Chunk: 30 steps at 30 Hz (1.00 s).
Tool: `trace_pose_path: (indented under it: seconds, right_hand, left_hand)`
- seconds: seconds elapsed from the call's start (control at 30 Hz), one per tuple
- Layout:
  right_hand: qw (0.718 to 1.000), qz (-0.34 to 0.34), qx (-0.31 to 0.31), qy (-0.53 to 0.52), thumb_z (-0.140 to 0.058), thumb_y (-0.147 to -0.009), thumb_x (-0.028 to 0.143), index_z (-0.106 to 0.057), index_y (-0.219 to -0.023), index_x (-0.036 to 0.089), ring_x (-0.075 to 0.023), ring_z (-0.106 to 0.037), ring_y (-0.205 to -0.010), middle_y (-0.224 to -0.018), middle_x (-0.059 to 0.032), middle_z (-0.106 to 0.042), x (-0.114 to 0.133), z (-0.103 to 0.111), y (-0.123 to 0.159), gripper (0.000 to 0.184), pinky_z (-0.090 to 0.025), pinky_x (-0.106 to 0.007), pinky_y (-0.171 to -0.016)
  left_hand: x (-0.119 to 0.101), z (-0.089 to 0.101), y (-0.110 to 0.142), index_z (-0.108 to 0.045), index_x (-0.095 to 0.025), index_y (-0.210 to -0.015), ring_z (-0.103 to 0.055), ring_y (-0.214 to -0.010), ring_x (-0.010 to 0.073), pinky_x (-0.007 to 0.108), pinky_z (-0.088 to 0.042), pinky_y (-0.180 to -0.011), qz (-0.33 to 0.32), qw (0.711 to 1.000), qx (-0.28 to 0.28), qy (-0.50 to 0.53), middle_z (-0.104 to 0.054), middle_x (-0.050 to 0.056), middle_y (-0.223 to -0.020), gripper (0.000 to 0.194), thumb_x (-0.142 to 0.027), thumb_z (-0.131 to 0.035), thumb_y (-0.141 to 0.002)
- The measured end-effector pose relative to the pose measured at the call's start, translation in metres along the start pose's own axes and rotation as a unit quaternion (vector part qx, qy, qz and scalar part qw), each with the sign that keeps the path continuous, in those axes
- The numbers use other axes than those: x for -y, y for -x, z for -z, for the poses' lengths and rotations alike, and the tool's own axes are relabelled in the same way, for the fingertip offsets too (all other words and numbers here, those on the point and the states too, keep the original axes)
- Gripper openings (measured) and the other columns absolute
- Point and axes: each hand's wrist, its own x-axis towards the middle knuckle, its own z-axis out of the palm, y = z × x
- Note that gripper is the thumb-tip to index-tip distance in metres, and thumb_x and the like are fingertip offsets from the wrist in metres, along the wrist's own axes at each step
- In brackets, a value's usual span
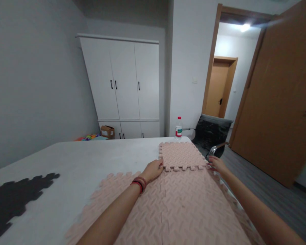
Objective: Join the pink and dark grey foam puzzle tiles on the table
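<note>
A pink foam puzzle tile [181, 154] lies at the far right of the white table [73, 163], its toothed near edge against the larger joined pink tiles [173, 207] in front of me. My left hand [153, 169], with red bands at the wrist, touches the tile's near left corner. My right hand [217, 164] rests on its near right corner at the table's edge. Neither hand lifts anything.
A black toothed mat piece [12, 195] lies at the table's left. A water bottle [179, 128] stands at the far edge. Behind are a black office chair [211, 132], a white wardrobe [124, 85], a cardboard box [107, 131] and an open wooden door [277, 98].
</note>
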Motion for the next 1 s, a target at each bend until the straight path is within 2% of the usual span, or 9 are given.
trace_pose_path:
  seconds: [0.07,0.17,0.3,0.4,0.67,0.77,0.87,0.93,1.0]
  right_hand:
    - [0.996,0.031,-0.009,0.080,-0.050,-0.078,0.027,-0.057,-0.108,0.018,-0.0190,-0.063,-0.080,-0.096,-0.0089,-0.064,-0.009,-0.007,-0.006,0.032,-0.050,-0.028,-0.060]
    - [0.977,0.084,-0.024,0.196,-0.050,-0.080,0.030,-0.057,-0.116,0.017,-0.0220,-0.060,-0.092,-0.103,-0.0100,-0.063,-0.019,-0.014,-0.012,0.039,-0.048,-0.030,-0.073]
    - [0.935,0.138,-0.035,0.325,-0.049,-0.081,0.033,-0.064,-0.107,0.016,-0.0275,-0.055,-0.103,-0.107,-0.0133,-0.061,-0.028,-0.020,-0.012,0.034,-0.039,-0.037,-0.089]
    - [0.905,0.168,-0.035,0.390,-0.045,-0.084,0.035,-0.064,-0.105,0.016,-0.0270,-0.053,-0.104,-0.110,-0.0145,-0.060,-0.033,-0.023,-0.010,0.035,-0.036,-0.038,-0.093]
    - [0.867,0.189,-0.036,0.459,-0.043,-0.088,0.043,-0.061,-0.110,0.018,-0.0244,-0.050,-0.108,-0.115,-0.0122,-0.057,-0.035,-0.024,-0.011,0.038,-0.037,-0.036,-0.094]
    - [0.857,0.187,-0.038,0.479,-0.046,-0.087,0.041,-0.058,-0.112,0.017,-0.0271,-0.044,-0.115,-0.126,-0.0139,-0.050,-0.036,-0.029,-0.011,0.037,-0.034,-0.040,-0.098]
    - [0.846,0.185,-0.034,0.499,-0.042,-0.090,0.036,-0.048,-0.126,0.019,-0.0289,-0.036,-0.123,-0.138,-0.0135,-0.039,-0.038,-0.036,-0.011,0.041,-0.031,-0.047,-0.100]
    - [0.838,0.196,-0.015,0.510,-0.037,-0.092,0.031,-0.040,-0.133,0.020,-0.0264,-0.032,-0.127,-0.142,-0.0115,-0.034,-0.037,-0.040,-0.011,0.042,-0.029,-0.046,-0.102]
    - [0.829,0.209,0.008,0.518,-0.035,-0.092,0.025,-0.039,-0.134,0.021,-0.0238,-0.031,-0.129,-0.144,-0.0102,-0.033,-0.032,-0.044,-0.013,0.042,-0.027,-0.043,-0.104]
  left_hand:
    - [0.001,-0.004,-0.002,-0.058,-0.016,-0.100,-0.059,-0.085,0.0152,0.036,-0.051,-0.076,-0.005,0.999,0.014,-0.030,-0.061,0.004,-0.097,0.027,-0.039,-0.053,-0.087]
    - [-0.002,-0.008,-0.004,-0.058,-0.016,-0.100,-0.059,-0.089,0.0166,0.039,-0.049,-0.081,-0.015,0.997,0.025,-0.074,-0.061,0.004,-0.099,0.027,-0.039,-0.052,-0.087]
    - [-0.010,-0.010,-0.005,-0.058,-0.016,-0.099,-0.057,-0.095,0.0185,0.043,-0.046,-0.087,-0.037,0.991,0.026,-0.125,-0.061,0.004,-0.100,0.027,-0.040,-0.051,-0.087]
    - [-0.014,-0.010,-0.005,-0.058,-0.016,-0.099,-0.056,-0.098,0.0195,0.045,-0.044,-0.089,-0.055,0.987,0.024,-0.151,-0.061,0.004,-0.101,0.028,-0.040,-0.050,-0.087]
    - [-0.015,-0.011,-0.001,-0.059,-0.017,-0.095,-0.055,-0.096,0.0181,0.040,-0.045,-0.085,-0.074,0.982,0.021,-0.174,-0.058,0.005,-0.105,0.024,-0.038,-0.049,-0.088]
    - [-0.016,-0.013,-0.002,-0.056,-0.017,-0.102,-0.052,-0.102,0.0207,0.043,-0.043,-0.088,-0.056,0.982,0.009,-0.178,-0.055,0.006,-0.113,0.027,-0.039,-0.049,-0.088]
    - [-0.023,-0.016,-0.004,-0.050,-0.016,-0.115,-0.046,-0.112,0.0268,0.050,-0.035,-0.094,-0.053,0.984,0.003,-0.172,-0.050,0.011,-0.122,0.033,-0.033,-0.047,-0.088]
    - [-0.030,-0.018,-0.006,-0.047,-0.020,-0.122,-0.044,-0.114,0.0282,0.052,-0.028,-0.099,-0.082,0.984,0.015,-0.159,-0.047,0.013,-0.128,0.034,-0.025,-0.041,-0.089]
    - [-0.037,-0.020,-0.008,-0.044,-0.029,-0.126,-0.046,-0.113,0.0263,0.050,-0.026,-0.101,-0.126,0.981,0.039,-0.144,-0.047,0.010,-0.129,0.039,-0.020,-0.035,-0.089]
